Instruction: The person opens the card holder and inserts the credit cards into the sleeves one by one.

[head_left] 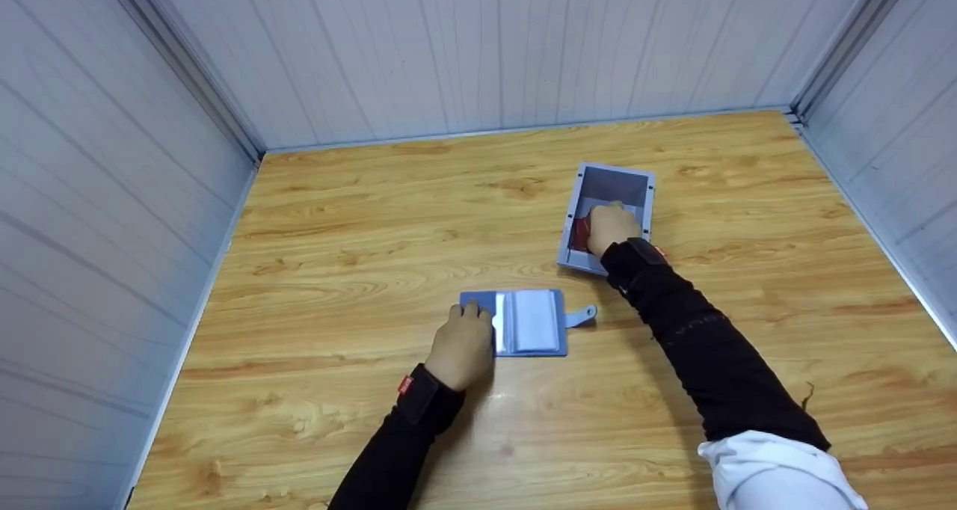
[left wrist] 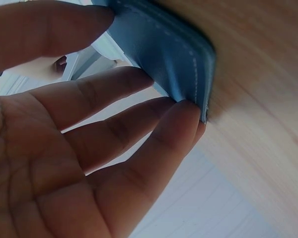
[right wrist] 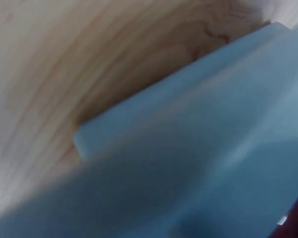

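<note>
A blue card holder (head_left: 535, 320) lies unfolded on the table, with pale sleeves in it and a strap with a snap to its right. My left hand (head_left: 462, 342) holds its left flap. Up close in the left wrist view, the thumb of my left hand (left wrist: 89, 129) touches one side of the stitched cover (left wrist: 164, 54) and the fingers touch the other. My right hand (head_left: 613, 229) reaches into a grey box (head_left: 570, 218), against a dark red thing (head_left: 581, 235). Its fingers are hidden. The box wall (right wrist: 154, 173) fills most of the right wrist view.
The wood-grain table (head_left: 336, 271) is bounded by white panel walls (head_left: 463, 54) at the back and both sides. Something flat and pale grey-blue (head_left: 594, 203) lies inside the box beyond the right hand. The box rim stands above the table.
</note>
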Available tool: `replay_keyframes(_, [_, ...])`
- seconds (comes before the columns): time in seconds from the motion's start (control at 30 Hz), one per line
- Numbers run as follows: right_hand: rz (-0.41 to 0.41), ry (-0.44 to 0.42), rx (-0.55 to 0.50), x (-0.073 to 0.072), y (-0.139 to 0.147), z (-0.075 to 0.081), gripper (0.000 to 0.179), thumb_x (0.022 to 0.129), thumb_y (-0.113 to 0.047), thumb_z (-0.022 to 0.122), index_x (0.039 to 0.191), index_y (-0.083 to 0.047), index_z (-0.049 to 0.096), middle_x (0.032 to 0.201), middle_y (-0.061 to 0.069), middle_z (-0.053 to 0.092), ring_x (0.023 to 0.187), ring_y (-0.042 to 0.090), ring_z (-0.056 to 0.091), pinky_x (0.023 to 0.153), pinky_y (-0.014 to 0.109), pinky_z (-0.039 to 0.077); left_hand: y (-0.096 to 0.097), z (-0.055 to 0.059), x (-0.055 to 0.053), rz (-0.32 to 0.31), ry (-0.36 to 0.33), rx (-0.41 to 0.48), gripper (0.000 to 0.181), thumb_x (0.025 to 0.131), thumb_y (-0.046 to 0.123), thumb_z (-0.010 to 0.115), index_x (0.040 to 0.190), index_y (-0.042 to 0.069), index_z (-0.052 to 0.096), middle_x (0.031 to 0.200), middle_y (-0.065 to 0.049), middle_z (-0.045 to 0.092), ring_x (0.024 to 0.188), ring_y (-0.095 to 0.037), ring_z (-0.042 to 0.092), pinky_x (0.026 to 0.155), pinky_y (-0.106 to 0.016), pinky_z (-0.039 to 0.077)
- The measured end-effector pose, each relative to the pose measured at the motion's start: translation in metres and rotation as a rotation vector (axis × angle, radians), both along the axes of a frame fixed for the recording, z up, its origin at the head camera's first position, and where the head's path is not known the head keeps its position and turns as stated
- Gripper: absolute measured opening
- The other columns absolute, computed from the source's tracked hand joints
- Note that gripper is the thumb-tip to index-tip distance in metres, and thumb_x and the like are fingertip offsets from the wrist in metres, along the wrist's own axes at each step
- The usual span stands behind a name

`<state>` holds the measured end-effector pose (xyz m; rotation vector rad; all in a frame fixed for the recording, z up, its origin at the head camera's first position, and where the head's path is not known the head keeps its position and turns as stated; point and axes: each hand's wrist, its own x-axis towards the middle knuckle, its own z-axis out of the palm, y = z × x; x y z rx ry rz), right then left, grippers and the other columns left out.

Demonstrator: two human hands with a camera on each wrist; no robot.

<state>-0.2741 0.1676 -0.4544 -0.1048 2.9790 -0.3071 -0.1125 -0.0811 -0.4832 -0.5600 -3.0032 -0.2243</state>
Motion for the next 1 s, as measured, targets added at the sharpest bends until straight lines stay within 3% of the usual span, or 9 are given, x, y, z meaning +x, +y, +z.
replay_keyframes(0.3, [-0.004, 0.082, -0.027, 0.001, 0.003, 0.000, 0.037, 0.083, -0.001, 0.062, 0.117, 0.011, 0.056, 0.115, 0.036, 0.056, 0.106, 0.053, 0.055, 0.092, 0.058, 0.049, 0.000, 0.002, 0.000, 0.010, -0.020, 0.004, 0.024, 0.086, 0.003, 0.057, 0.107, -0.005, 0.065, 0.108, -0.021, 0.061, 0.097, -0.037, 0.058, 0.062, -0.039, 0.060])
replay_keyframes(0.57, [-0.012, 0.110, -0.055, 0.001, 0.005, 0.006, 0.027, 0.089, 0.004, 0.052, 0.114, 0.013, 0.056, 0.113, 0.034, 0.059, 0.107, 0.051, 0.058, 0.094, 0.056, 0.049, 0.000, 0.002, 0.001, 0.010, -0.011, 0.006, 0.023, 0.086, 0.003, 0.057, 0.106, -0.004, 0.066, 0.107, -0.021, 0.062, 0.098, -0.038, 0.058, 0.062, -0.040, 0.060])
replay_keyframes(0.8, [-0.017, 0.138, -0.070, 0.001, 0.008, 0.012, 0.018, 0.089, 0.004, 0.052, 0.098, 0.008, 0.067, 0.101, 0.029, 0.067, 0.096, 0.046, 0.065, 0.083, 0.055, 0.055, 0.000, 0.004, 0.000, 0.012, -0.060, 0.016, 0.023, 0.087, 0.004, 0.057, 0.107, -0.005, 0.065, 0.112, -0.022, 0.060, 0.102, -0.039, 0.056, 0.069, -0.041, 0.060])
replay_keyframes(1.0, [0.001, 0.161, -0.081, 0.005, 0.014, 0.019, 0.018, 0.087, 0.004, 0.049, 0.094, 0.007, 0.065, 0.099, 0.029, 0.068, 0.094, 0.045, 0.065, 0.082, 0.056, 0.054, 0.000, 0.004, 0.000, 0.014, -0.061, 0.009, 0.022, 0.086, 0.004, 0.058, 0.105, -0.004, 0.065, 0.111, -0.021, 0.060, 0.101, -0.038, 0.057, 0.068, -0.042, 0.060])
